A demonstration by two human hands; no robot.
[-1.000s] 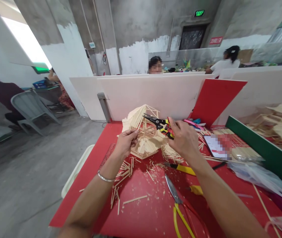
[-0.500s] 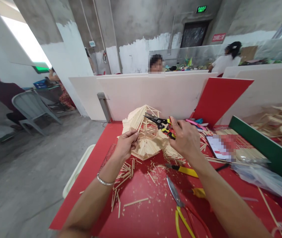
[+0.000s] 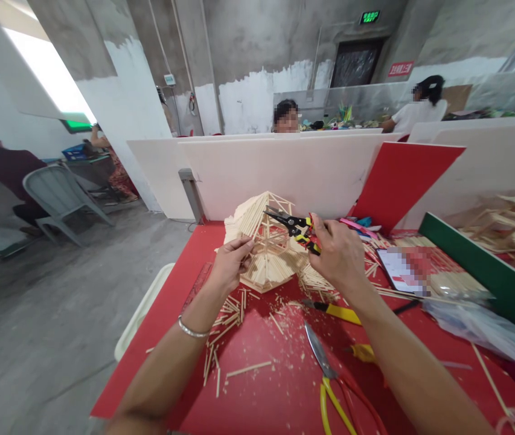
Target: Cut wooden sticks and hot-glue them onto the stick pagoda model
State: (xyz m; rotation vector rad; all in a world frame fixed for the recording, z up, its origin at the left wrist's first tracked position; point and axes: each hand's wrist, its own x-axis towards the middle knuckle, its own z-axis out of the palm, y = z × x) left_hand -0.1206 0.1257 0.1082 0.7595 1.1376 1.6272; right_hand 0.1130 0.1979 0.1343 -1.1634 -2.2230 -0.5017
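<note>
A model of thin wooden sticks [image 3: 270, 270] stands on the red table, its left side covered in close rows and its right side an open frame. My left hand [image 3: 232, 261] pinches a thin stick at the model's left front. In my right hand [image 3: 339, 251] are black pliers [image 3: 288, 222] with yellow and red handles. Their jaws point left, over the upper part of the model, near the end of the stick. Whether the jaws touch it I cannot tell.
Cut sticks [image 3: 234, 311] litter the red table [image 3: 257, 405]. Yellow-and-red pliers [image 3: 320, 356] and a yellow-handled tool [image 3: 341, 313] lie in front. At the right are a phone [image 3: 395, 270], a plastic bag [image 3: 479, 326] and a green board [image 3: 483, 272]. White boards [image 3: 275, 175] stand behind; people sit beyond.
</note>
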